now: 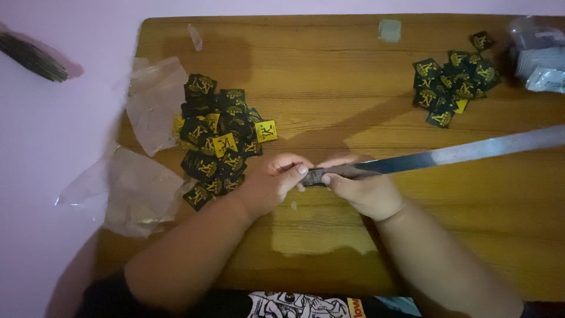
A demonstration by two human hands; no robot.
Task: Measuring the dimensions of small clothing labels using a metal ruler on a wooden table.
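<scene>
We see 2 piles of labels on the table (329,247): the bigger pile (219,138) near its left edge, the smaller pile (454,85) toward its far right corner. Plastic wrap (141,182) overhangs the left edge. A strip (447,155) runs from mid-table past the right edge.

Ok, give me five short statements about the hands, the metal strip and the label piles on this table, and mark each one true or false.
1. Both hands meet at the near end of the long metal strip. True: the left hand and the right hand pinch it together.
2. The bigger pile of labels lies beside the left hand. True.
3. The smaller pile of labels sits at the table's near edge. False: it lies toward the far right corner.
4. The clear plastic sheets cover the right hand. False: they lie at the left edge of the wooden table.
5. The labels are white and red. False: black and yellow.
</scene>
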